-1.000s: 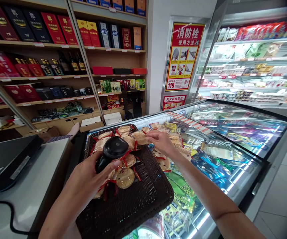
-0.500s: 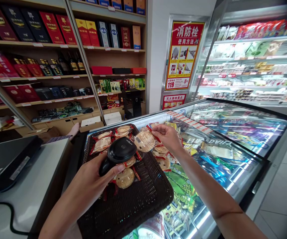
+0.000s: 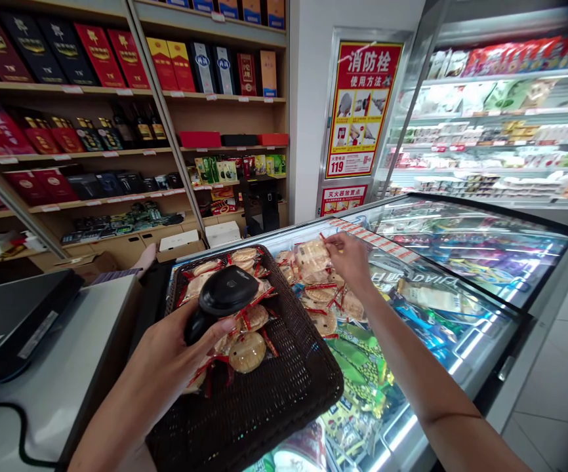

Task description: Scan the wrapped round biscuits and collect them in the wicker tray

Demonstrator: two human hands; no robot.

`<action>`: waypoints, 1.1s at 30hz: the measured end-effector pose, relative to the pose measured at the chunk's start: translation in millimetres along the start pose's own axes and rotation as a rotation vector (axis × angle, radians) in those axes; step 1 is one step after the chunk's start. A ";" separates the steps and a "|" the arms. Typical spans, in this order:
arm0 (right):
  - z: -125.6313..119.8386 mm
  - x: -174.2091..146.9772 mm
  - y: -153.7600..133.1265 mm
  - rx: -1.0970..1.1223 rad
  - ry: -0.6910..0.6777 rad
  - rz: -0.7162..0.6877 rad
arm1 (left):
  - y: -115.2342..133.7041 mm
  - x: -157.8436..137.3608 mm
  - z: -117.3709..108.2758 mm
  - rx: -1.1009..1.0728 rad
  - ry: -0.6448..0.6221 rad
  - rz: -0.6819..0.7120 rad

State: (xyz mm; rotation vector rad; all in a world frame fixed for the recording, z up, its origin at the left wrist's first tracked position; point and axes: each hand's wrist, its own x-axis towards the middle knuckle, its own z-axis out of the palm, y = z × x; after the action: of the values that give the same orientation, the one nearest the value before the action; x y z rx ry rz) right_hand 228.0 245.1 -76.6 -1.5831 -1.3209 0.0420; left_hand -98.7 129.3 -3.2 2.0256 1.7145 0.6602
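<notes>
My left hand (image 3: pixel 185 347) is wrapped round the handle of a black barcode scanner (image 3: pixel 229 290), which is over a dark brown woven basket (image 3: pixel 304 367). In the basket lie several round, flat pastries in clear wrappers with red edges, such as this wrapped pastry (image 3: pixel 247 352). My right hand (image 3: pixel 347 259) pinches the edge of another wrapped pastry (image 3: pixel 313 257), held up to the right of the basket. Below it, more wrapped pastries (image 3: pixel 324 320) lie in a loose pile on the freezer's glass top.
Under the basket and pile stretches a glass-topped chest freezer (image 3: pixel 481 262) with bagged goods inside. On the left, a counter (image 3: pixel 101 314) carries a black device (image 3: pixel 23 321) and a cable. Shelves of boxes (image 3: pixel 100 52) line the back wall; a lit refrigerated display (image 3: pixel 505 131) stands far right.
My right hand has moved right and slightly up with the wrapped pastry, from beside the scanner to over the pile. The scanner in my left hand has shifted slightly left.
</notes>
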 end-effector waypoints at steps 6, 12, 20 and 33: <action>2.4 14.2 39.3 -0.217 0.017 0.061 | 7.5 -3.1 -0.3 0.017 0.122 -0.053; 33.0 -20.5 -2.6 -0.032 -0.144 -0.214 | 8.1 -1.3 0.2 0.146 0.231 -0.110; 70.7 -83.5 -35.5 0.444 -0.869 -0.357 | -0.4 3.3 -2.5 0.145 0.092 -0.060; 48.6 -65.0 -39.3 0.076 -0.309 -0.195 | -0.4 2.4 -2.3 0.133 0.076 -0.055</action>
State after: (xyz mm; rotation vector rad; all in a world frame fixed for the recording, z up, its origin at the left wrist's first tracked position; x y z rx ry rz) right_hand 146.1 223.6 -107.4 -1.4161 -1.6882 0.2208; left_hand -100.0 131.8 -1.3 2.0573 1.8965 0.6279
